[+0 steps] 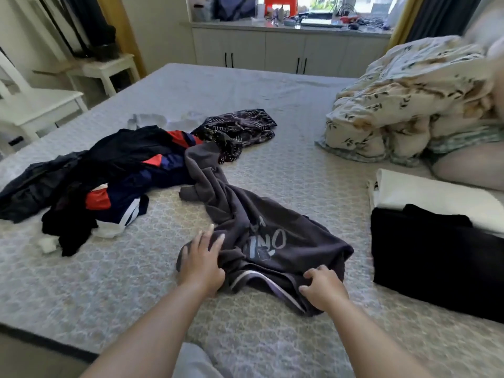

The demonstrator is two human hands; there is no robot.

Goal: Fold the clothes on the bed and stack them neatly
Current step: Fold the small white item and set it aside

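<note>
Grey T-shirt (261,233) with pale lettering lies crumpled on the bed (136,282), near its front edge. Left hand (201,264) rests on the shirt's left side, fingers fairly straight and spread over the cloth. Right hand (323,289) grips the hem by the striped collar edge, fingers curled into the fabric. Just left lies a heap of unfolded clothes (109,184), dark with red and blue patches, touching the shirt's far end; a patterned dark garment (240,129) lies behind. To the right sits a folded black garment (436,257) over a folded white one (436,195). A floral quilt (409,99) is bunched at the far right.
</note>
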